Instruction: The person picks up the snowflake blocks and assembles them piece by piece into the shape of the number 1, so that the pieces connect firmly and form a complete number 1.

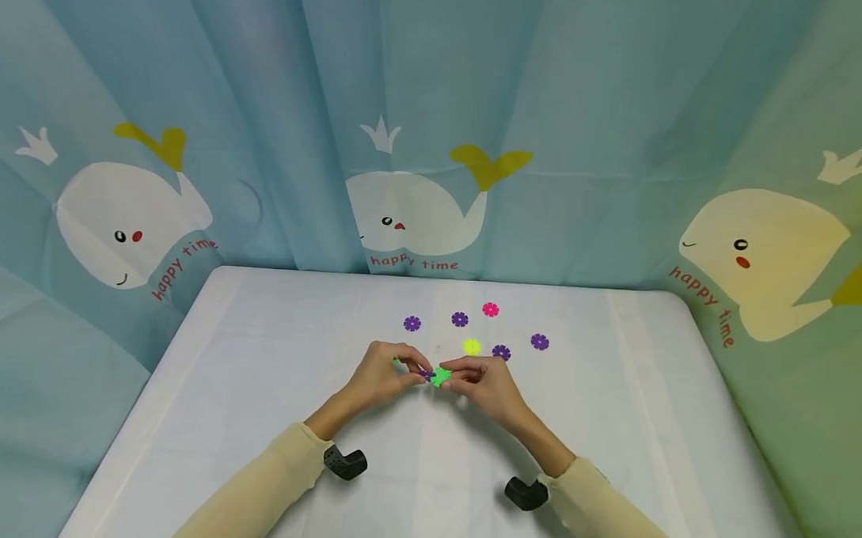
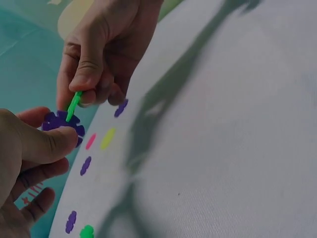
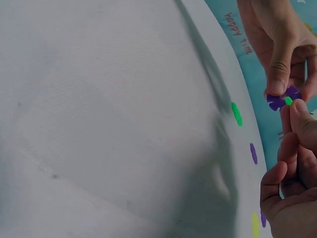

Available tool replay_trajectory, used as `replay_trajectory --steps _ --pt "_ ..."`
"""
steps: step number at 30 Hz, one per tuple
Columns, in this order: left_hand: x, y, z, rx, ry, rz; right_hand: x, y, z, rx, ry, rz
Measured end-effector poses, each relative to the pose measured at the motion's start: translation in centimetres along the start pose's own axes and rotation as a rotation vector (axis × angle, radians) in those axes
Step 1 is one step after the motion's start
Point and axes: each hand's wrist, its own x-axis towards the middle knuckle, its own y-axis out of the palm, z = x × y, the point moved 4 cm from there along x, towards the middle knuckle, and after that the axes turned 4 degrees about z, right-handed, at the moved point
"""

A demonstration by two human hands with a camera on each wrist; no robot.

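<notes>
My left hand (image 1: 387,375) pinches a purple notched disc (image 2: 63,124) between thumb and fingers. A green notched disc (image 1: 441,377) is pinched by my right hand (image 1: 487,387). The two discs meet edge to edge at an angle; in the left wrist view the green disc (image 2: 74,106) stands edge-on against the purple one's rim. Both hands are held close together above the white table. In the right wrist view the purple disc (image 3: 278,101) shows under my left thumb, with my right fingertips on the green piece (image 3: 288,100).
Beyond my hands lie several purple discs (image 1: 412,324), a pink disc (image 1: 490,310) and a yellow disc (image 1: 472,347). Another green disc (image 3: 237,114) lies on the white table (image 1: 258,334), partly behind my left hand in the head view. A whale-print curtain (image 1: 586,108) hangs behind the table.
</notes>
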Motion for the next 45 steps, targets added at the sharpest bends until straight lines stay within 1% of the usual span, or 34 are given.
replay_trajectory --steps 6,9,15,18,21,23,26,30,33,36,40,45 --pt "0.4 0.0 0.1 0.007 -0.021 -0.011 0.4 0.0 -0.3 0.022 0.019 -0.029" --pt "0.4 0.0 0.2 0.008 -0.026 -0.013 0.5 0.0 -0.4 0.034 0.021 -0.026" --pt "0.2 -0.1 0.4 0.022 -0.010 -0.012 0.4 -0.1 -0.4 0.020 0.003 0.012" --pt "0.1 -0.1 0.5 0.016 -0.003 -0.002 0.2 -0.2 -0.5 0.010 -0.008 0.052" --pt "-0.1 -0.3 0.8 0.003 -0.014 0.003 0.1 -0.5 -0.7 -0.006 -0.022 0.088" --pt "-0.3 -0.4 1.0 -0.001 -0.028 0.000 -0.1 -0.9 -0.7 -0.029 -0.040 0.096" --pt "-0.8 -0.7 1.4 -0.008 -0.059 -0.008 -0.6 -1.8 -1.0 -0.075 -0.059 0.083" --pt "-1.5 -1.4 1.9 -0.017 -0.094 -0.019 -1.6 -3.4 -1.7 -0.140 -0.065 0.047" --pt "-2.0 -2.1 2.1 -0.024 -0.097 -0.030 -2.4 -5.0 -2.3 -0.193 -0.059 0.011" --pt "-2.5 -3.0 2.2 -0.020 -0.088 -0.051 -3.1 -6.5 -2.9 -0.246 -0.051 -0.029" --pt "-3.0 -4.1 2.5 -0.014 -0.094 -0.080 -3.8 -8.4 -3.4 -0.308 -0.048 -0.080" --pt "-3.5 -4.7 3.1 -0.029 -0.121 -0.095 -4.3 -10.3 -3.7 -0.415 -0.071 -0.135"
